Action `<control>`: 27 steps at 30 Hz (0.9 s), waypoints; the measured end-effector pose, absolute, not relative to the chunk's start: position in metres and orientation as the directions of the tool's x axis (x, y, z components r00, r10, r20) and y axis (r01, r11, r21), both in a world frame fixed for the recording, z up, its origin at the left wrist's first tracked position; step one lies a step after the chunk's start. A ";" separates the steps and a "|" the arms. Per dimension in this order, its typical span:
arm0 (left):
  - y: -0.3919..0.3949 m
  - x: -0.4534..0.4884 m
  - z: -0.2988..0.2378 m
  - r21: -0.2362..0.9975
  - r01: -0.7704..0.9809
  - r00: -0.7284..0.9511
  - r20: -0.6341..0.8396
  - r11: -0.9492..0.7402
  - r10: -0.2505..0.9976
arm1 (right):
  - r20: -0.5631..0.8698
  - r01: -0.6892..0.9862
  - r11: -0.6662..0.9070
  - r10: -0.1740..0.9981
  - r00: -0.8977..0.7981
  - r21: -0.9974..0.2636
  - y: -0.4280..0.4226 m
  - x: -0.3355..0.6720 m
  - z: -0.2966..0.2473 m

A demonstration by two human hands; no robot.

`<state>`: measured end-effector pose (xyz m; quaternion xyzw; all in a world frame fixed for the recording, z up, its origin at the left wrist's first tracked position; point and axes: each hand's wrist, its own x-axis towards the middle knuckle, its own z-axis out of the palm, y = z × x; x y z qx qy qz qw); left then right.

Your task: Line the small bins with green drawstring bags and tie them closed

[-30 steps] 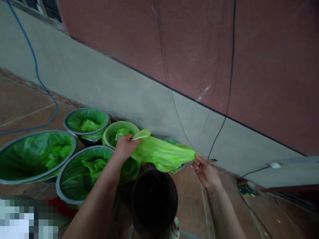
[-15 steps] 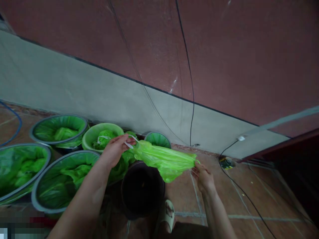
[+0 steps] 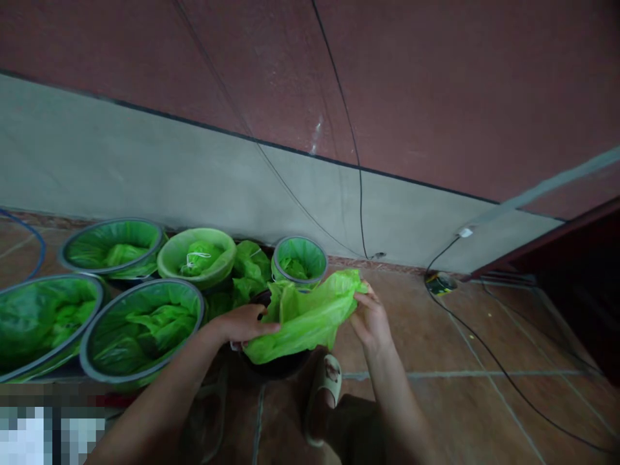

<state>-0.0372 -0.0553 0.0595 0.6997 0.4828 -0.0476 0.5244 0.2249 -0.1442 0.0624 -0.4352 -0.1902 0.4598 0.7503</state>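
A light green drawstring bag [image 3: 305, 316] of thin plastic is stretched between my two hands, its mouth partly spread. My left hand [image 3: 247, 323] is closed on the near left edge, thumb on top, with a bit of white cord below it. At the bag's far right edge, my right hand [image 3: 372, 315] pinches the plastic between thumb and fingers. Right under the bag stands a dark bin [image 3: 277, 370], mostly covered by the bag and my left hand.
Several bins lined with green plastic stand to the left, among them a grey-rimmed bin [image 3: 84, 342] and a pale green tub [image 3: 167, 268]. A smaller lined bin [image 3: 300, 240] sits by the wall. A black cable [image 3: 489, 368] crosses the tiled floor at right.
The bag has come down and nearer, over the dark bin, and its mouth is wider. My left hand moved from the white cord onto the bag's edge; my right hand shifted left.
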 end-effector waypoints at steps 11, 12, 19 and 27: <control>-0.096 0.009 -0.002 0.712 0.699 0.524 -0.571 0.064 0.632 | -0.135 -0.579 0.206 0.861 0.490 -0.789 -0.152 0.226 0.075; -0.097 0.014 -0.004 0.740 0.660 0.482 -0.549 0.128 0.683 | -0.143 -0.597 0.203 0.865 0.480 -0.776 -0.153 0.224 0.077; -0.103 0.039 -0.010 0.725 0.150 0.503 -0.642 0.673 0.579 | -0.201 -0.702 0.117 0.914 0.354 -0.702 -0.168 0.199 0.079; -0.053 0.022 0.015 0.767 -0.237 0.271 -0.537 0.596 0.799 | -0.191 -0.673 0.209 0.862 0.469 -0.710 -0.153 0.232 0.076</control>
